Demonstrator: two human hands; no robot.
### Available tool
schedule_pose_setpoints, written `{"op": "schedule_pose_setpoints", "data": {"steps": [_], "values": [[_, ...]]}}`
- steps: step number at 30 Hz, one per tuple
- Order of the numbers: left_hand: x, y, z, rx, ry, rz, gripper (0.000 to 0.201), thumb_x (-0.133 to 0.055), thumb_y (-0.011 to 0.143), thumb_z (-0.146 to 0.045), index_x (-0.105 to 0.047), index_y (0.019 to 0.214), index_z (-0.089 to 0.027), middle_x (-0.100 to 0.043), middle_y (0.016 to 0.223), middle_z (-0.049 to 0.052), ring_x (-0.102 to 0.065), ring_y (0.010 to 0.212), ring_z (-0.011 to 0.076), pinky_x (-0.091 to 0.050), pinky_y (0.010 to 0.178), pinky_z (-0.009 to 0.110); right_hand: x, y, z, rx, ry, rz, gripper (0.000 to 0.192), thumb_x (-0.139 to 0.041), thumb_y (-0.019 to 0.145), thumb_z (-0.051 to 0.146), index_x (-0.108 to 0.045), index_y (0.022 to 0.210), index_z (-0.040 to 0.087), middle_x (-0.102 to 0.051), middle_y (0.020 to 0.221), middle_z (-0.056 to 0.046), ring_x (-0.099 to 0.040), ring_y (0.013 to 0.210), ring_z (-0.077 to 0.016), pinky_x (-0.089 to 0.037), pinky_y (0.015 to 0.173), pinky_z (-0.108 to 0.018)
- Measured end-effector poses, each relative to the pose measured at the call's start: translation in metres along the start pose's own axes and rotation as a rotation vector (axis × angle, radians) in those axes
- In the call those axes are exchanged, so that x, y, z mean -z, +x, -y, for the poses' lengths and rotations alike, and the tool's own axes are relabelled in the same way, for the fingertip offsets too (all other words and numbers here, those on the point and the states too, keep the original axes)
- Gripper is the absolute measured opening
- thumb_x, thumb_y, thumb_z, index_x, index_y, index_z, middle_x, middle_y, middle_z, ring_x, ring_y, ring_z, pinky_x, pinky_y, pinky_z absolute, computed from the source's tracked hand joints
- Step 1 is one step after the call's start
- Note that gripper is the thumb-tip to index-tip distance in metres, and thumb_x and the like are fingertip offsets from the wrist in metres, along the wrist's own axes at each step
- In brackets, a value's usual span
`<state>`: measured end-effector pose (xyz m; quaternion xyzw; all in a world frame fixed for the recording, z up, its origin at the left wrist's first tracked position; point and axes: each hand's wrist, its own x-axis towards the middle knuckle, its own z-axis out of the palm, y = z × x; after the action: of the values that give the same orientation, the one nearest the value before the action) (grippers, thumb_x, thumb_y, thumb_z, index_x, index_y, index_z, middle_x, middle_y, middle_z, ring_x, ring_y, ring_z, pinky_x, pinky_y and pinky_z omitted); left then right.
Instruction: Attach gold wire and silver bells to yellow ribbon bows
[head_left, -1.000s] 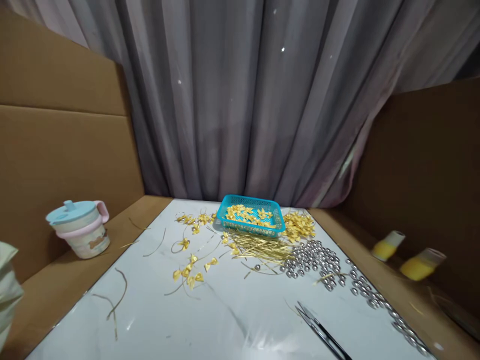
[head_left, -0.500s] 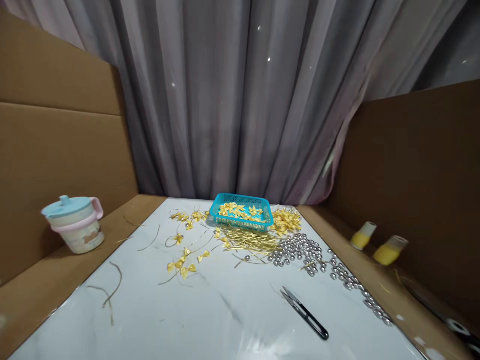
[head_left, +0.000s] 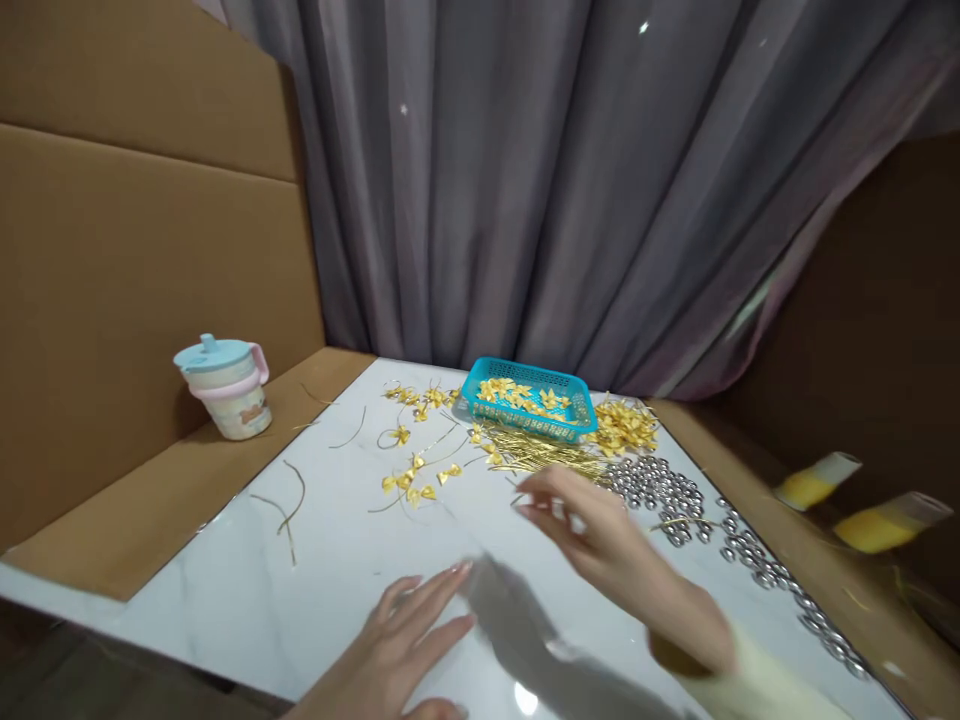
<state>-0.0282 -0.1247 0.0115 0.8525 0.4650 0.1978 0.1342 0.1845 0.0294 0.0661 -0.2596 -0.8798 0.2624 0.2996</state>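
Now both hands are over the white marbled table [head_left: 225, 590]. The left hand [head_left: 401, 640] lies low and flat near the front edge, palm down, its fingers [head_left: 435, 590] stretched out and slightly spread, touching or nearly touching the tabletop; it holds nothing. The right hand [head_left: 600, 545] reaches forward from a pale yellow sleeve [head_left: 742, 680], raised a little above the surface. Its fingers [head_left: 547, 495] are loosely extended, thumb and forefinger drawn toward each other near the edge of a bundle of thin gold wires [head_left: 540, 455]; motion blur makes it impossible to tell whether anything is pinched between them.

The gold wires lie just in front of a small turquoise basket [head_left: 581, 405], which holds yellow ribbon bows. Another heap of yellow bows [head_left: 622, 428] sits just right of the basket, and loose bows with wire tails [head_left: 411, 482] are scattered to its left. A spread of silver beads [head_left: 660, 490] lies right of the wires and trails along the table's right edge, close to the right hand.

On the cardboard ledge at left stands a lidded cup [head_left: 225, 385] with a blue top and pink handle, well apart from the hands. Two yellow tubes [head_left: 862, 515] rest on the right ledge. Cardboard walls flank the table, and a grey curtain [head_left: 562, 180] hangs behind.
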Motion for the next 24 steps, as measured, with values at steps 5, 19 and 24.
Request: {"op": "schedule_pose_setpoints", "data": {"steps": [5, 19, 24], "values": [[-0.010, 0.013, 0.000, 0.068, -0.055, 0.026, 0.048, -0.040, 0.093, -0.043, -0.041, 0.135, -0.020, -0.021, 0.150, 0.014, -0.024, 0.137, 0.0312, -0.031, 0.106, 0.049, -0.061, 0.053, -0.022, -0.066, -0.022, 0.251, 0.020, -0.072, 0.068, 0.009, -0.062, 0.084, 0.017, -0.059, 0.086, -0.003, -0.055, 0.081, -0.0157, -0.045, 0.071, -0.027], [0.002, 0.011, 0.009, 0.189, -0.264, 0.065, 0.044, -0.035, 0.094, -0.047, -0.057, 0.120, -0.020, -0.029, 0.148, 0.010, -0.031, 0.134, 0.0289, -0.038, 0.103, 0.042, -0.109, 0.066, -0.039, -0.177, -0.058, 0.188, 0.016, -0.067, 0.076, 0.015, -0.058, 0.063, 0.016, -0.060, 0.073, -0.002, -0.052, 0.082, -0.0177, -0.035, 0.077, -0.031], [0.006, 0.012, 0.007, 0.194, -0.257, 0.054, 0.039, -0.038, 0.094, -0.044, -0.059, 0.115, -0.020, -0.036, 0.145, 0.010, -0.037, 0.131, 0.0268, -0.039, 0.103, 0.039, -0.098, 0.068, -0.036, -0.187, -0.065, 0.163, 0.013, -0.065, 0.077, 0.014, -0.057, 0.066, 0.016, -0.060, 0.075, -0.003, -0.051, 0.081, -0.0180, -0.036, 0.074, -0.029]]}}
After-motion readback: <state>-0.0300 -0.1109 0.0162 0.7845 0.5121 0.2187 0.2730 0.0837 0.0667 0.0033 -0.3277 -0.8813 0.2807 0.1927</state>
